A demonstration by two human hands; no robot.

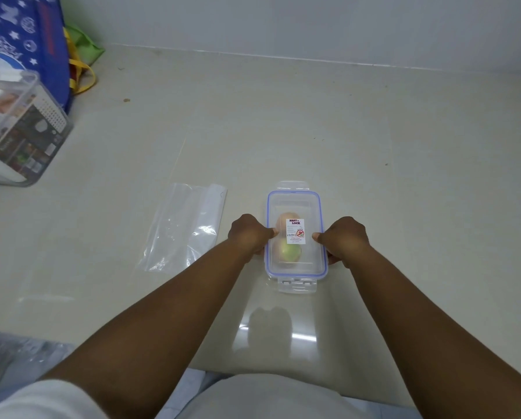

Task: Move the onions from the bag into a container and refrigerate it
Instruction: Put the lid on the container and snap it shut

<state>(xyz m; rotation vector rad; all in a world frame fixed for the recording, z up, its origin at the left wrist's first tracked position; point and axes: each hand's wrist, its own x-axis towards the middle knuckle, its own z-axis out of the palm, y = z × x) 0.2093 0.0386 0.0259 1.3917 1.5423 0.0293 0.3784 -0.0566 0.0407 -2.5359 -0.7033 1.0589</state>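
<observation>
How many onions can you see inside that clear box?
2. One onion lies toward the far end of the lidded container, partly behind the label; the other onion lies nearer the person. More could be hidden, though none shows.

My left hand (248,234) and right hand (345,238) cover the long sides of the container (295,275), so I can't tell whether the side clips there are down. The onions (288,247) are only blurs through the cloudy lid, partly behind a label (295,231) whose small print is unreadable. The clear bin (17,128) and blue bag (41,40) run off the left edge.
</observation>
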